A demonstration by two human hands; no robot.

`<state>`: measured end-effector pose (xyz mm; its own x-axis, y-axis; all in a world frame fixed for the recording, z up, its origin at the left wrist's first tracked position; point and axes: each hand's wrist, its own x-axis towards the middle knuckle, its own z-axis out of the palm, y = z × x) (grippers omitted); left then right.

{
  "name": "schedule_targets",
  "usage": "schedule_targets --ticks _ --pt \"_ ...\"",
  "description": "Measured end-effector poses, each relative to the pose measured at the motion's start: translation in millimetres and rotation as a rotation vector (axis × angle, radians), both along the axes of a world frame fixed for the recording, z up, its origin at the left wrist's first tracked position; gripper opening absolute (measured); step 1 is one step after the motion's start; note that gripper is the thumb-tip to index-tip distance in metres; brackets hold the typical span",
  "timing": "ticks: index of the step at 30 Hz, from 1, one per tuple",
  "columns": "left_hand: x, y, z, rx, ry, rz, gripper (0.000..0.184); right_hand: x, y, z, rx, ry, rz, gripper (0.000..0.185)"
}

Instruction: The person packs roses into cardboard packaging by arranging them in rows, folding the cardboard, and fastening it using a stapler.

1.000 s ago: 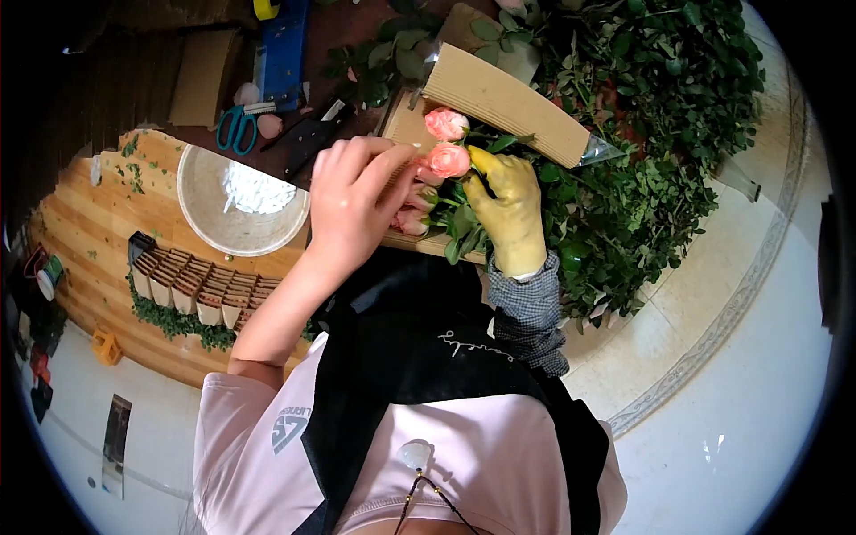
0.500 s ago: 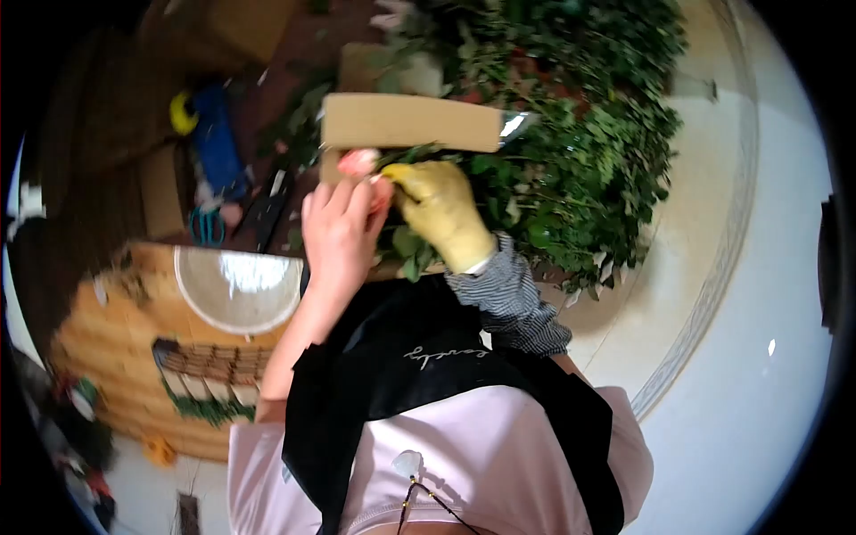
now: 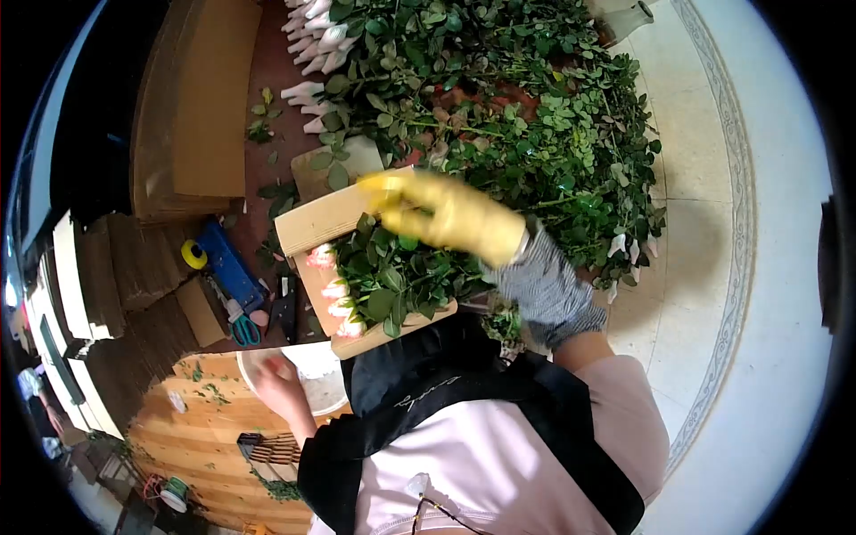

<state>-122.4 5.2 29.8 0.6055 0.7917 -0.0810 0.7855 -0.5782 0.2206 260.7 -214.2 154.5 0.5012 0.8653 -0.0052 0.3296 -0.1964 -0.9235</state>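
Note:
My left hand, bare and smeared by motion, is over the rim of a white bucket; its fingers are too blurred to read. A yellow glove covers my right hand, which is stretched across the far side of a cardboard box. Its thumb and fingers look apart, with nothing visible between them, though the fingertips are blurred. Inside the box lie several pink-and-white roses in a row, heads to the left, their leafy stems pointing right.
Behind the box spreads a large pile of leafy rose stems, with white-sleeved heads at its upper left. Teal-handled scissors, a blue object and yellow tape lie left. Cardboard stacks stand beyond.
My hands, earlier together at the pink rose heads, have separated. My left hand went down to the bucket; my right moved up across the box. The view has shifted, showing more of the box.

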Motion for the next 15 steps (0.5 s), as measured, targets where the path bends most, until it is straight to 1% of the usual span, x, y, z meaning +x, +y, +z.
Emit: schedule_targets --ticks 1,2,3,4,6,8,10,11,12,14,15 --pt "-43.7 -21.4 -21.0 -0.029 0.078 -0.123 0.017 25.9 2.3 -3.8 -0.009 0.003 -0.071 0.051" --pt "-88.5 -37.6 -58.5 -0.382 0.571 -0.051 0.024 54.1 4.7 -7.3 -0.018 0.004 -0.142 0.05" --pt "-117.7 -53.4 -81.7 -0.59 0.73 -0.001 0.024 75.4 11.5 -2.0 -0.091 0.027 -0.271 0.049" --pt "-141.8 -71.0 -95.5 -0.709 0.752 0.052 0.024 96.4 22.0 2.7 -0.162 0.053 -0.398 0.048" --pt "-166.2 -89.2 -109.0 -0.788 0.55 0.174 0.024 157.2 40.4 -49.2 -0.415 -0.363 -0.515 0.051" --pt "-169.4 -92.2 -114.2 -0.806 0.363 0.266 0.026 195.1 56.9 -82.5 -0.834 -0.656 -0.446 0.057" --pt "-164.1 -89.7 -115.3 -0.801 0.201 0.332 0.027 228.0 53.7 -147.1 -1.097 -0.87 -0.238 0.058" --pt "-156.2 -85.7 -113.3 -0.777 0.116 0.343 0.028 230.1 61.4 -137.7 -1.228 -0.725 -0.095 0.054" --pt "-147.9 -80.5 -109.9 -0.749 0.042 0.333 0.029 251.7 66.7 -163.4 -1.137 -0.611 -0.111 0.042" --pt "-119.1 -64.4 -96.5 -0.647 -0.049 0.256 0.031 234.8 61.3 -148.2 -0.697 -0.851 -0.316 0.03" --pt "-94.0 -53.9 -74.4 -0.567 -0.059 0.192 0.031 212.0 65.5 -118.5 -0.543 -1.007 -0.466 0.024"
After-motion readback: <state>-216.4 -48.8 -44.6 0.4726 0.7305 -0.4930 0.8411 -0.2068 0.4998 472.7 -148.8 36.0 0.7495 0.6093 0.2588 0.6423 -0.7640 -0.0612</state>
